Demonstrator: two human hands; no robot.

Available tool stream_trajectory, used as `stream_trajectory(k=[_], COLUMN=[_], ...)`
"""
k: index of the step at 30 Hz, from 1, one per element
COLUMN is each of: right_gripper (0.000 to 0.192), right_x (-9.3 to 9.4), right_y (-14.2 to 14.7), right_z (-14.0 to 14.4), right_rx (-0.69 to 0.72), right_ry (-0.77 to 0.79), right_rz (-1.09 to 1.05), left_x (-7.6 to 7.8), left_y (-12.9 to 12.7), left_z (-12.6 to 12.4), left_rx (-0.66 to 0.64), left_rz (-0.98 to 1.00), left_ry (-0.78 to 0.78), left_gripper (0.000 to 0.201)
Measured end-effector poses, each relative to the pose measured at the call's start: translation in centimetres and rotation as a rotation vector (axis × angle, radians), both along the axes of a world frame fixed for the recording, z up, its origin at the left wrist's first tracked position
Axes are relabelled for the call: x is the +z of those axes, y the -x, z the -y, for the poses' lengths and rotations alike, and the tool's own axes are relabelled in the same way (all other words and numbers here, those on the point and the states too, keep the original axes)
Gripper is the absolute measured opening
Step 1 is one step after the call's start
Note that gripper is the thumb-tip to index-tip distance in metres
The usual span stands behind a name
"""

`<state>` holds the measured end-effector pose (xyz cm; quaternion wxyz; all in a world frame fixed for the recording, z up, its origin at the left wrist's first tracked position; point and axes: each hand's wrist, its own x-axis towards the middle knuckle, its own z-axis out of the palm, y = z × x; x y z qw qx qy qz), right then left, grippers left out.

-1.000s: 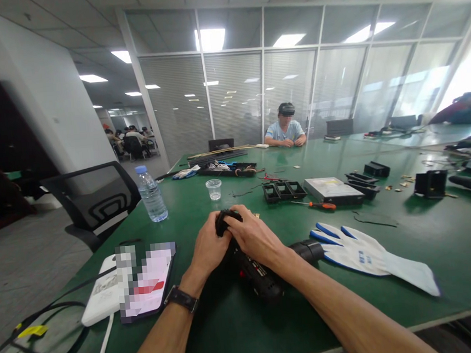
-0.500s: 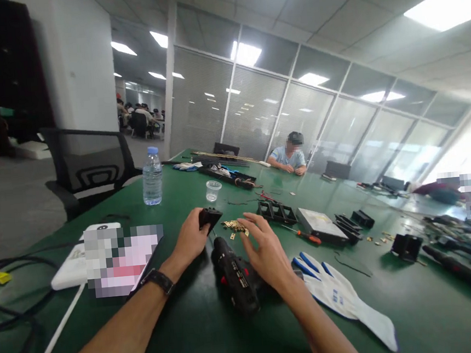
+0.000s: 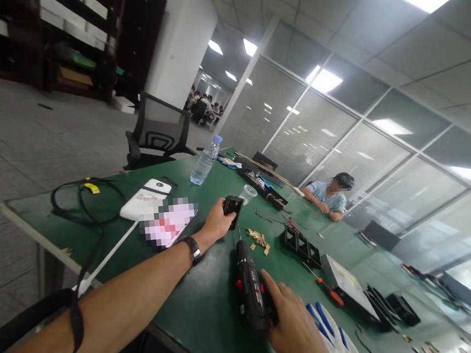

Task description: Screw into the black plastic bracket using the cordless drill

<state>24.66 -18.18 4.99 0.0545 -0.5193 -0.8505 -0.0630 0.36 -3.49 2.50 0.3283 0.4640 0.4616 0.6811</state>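
Observation:
A small black plastic housing (image 3: 234,207) is gripped in my left hand (image 3: 218,222), raised over the table with its open side showing. My right hand (image 3: 293,325) is closed round the handle of a black cordless drill (image 3: 253,301); the handle is mostly hidden behind the fingers. The long thin bit of the drill points up toward the black housing, its tip close to it; whether they touch I cannot tell. A pile of small brass-coloured plates (image 3: 259,239) lies just right of the bit. Beside my right wrist is a white and blue glove (image 3: 336,338).
Left are a phone (image 3: 173,223), a white power bank (image 3: 144,198) and cables. A water bottle (image 3: 206,161) and clear cup (image 3: 248,193) stand behind my left hand. Rightward lie a black frame (image 3: 301,247), an orange-handled screwdriver (image 3: 331,293) and black parts. A person (image 3: 328,196) sits across.
My right hand has moved from beside the brass plates back to the drill handle and closed on it. The view has tilted and swung left. My left hand still holds the black housing.

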Motion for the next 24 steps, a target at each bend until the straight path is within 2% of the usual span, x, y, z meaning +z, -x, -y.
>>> stream_trajectory(k=[4, 8, 12, 15, 18, 21, 24], right_gripper=[0.077, 0.065, 0.062, 0.061, 0.052, 0.048, 0.044], right_x=[-0.5, -1.1, 0.0, 2.0, 3.1, 2.7, 2.0], right_y=[1.0, 0.1, -1.0, -1.0, -0.1, 1.1, 1.8], right_z=[-0.9, -1.5, -2.2, -2.6, -3.1, -3.6, -3.4], right_rx=[0.001, -0.021, -0.05, -0.05, 0.037, 0.154, 0.183], right_ry=[-0.029, -0.115, -0.236, -0.263, -0.237, -0.202, -0.115], right_rz=[0.0, -0.007, -0.034, -0.146, -0.341, -0.581, -0.696], left_x=[-0.1, -0.2, -0.1, 0.0, 0.1, 0.0, -0.1], left_y=[0.2, 0.6, 0.8, 0.5, 0.2, 0.0, 0.0], left_z=[-0.3, -0.6, -0.7, -0.4, 0.0, 0.1, 0.0], left_rx=[-0.038, -0.024, 0.01, -0.006, -0.056, -0.084, -0.074], left_rz=[0.082, 0.153, 0.165, 0.185, 0.201, 0.178, 0.131], left_ry=[0.012, -0.005, -0.01, -0.002, 0.01, 0.003, -0.008], left_gripper=[0.031, 0.031, 0.032, 0.033, 0.033, 0.033, 0.033])
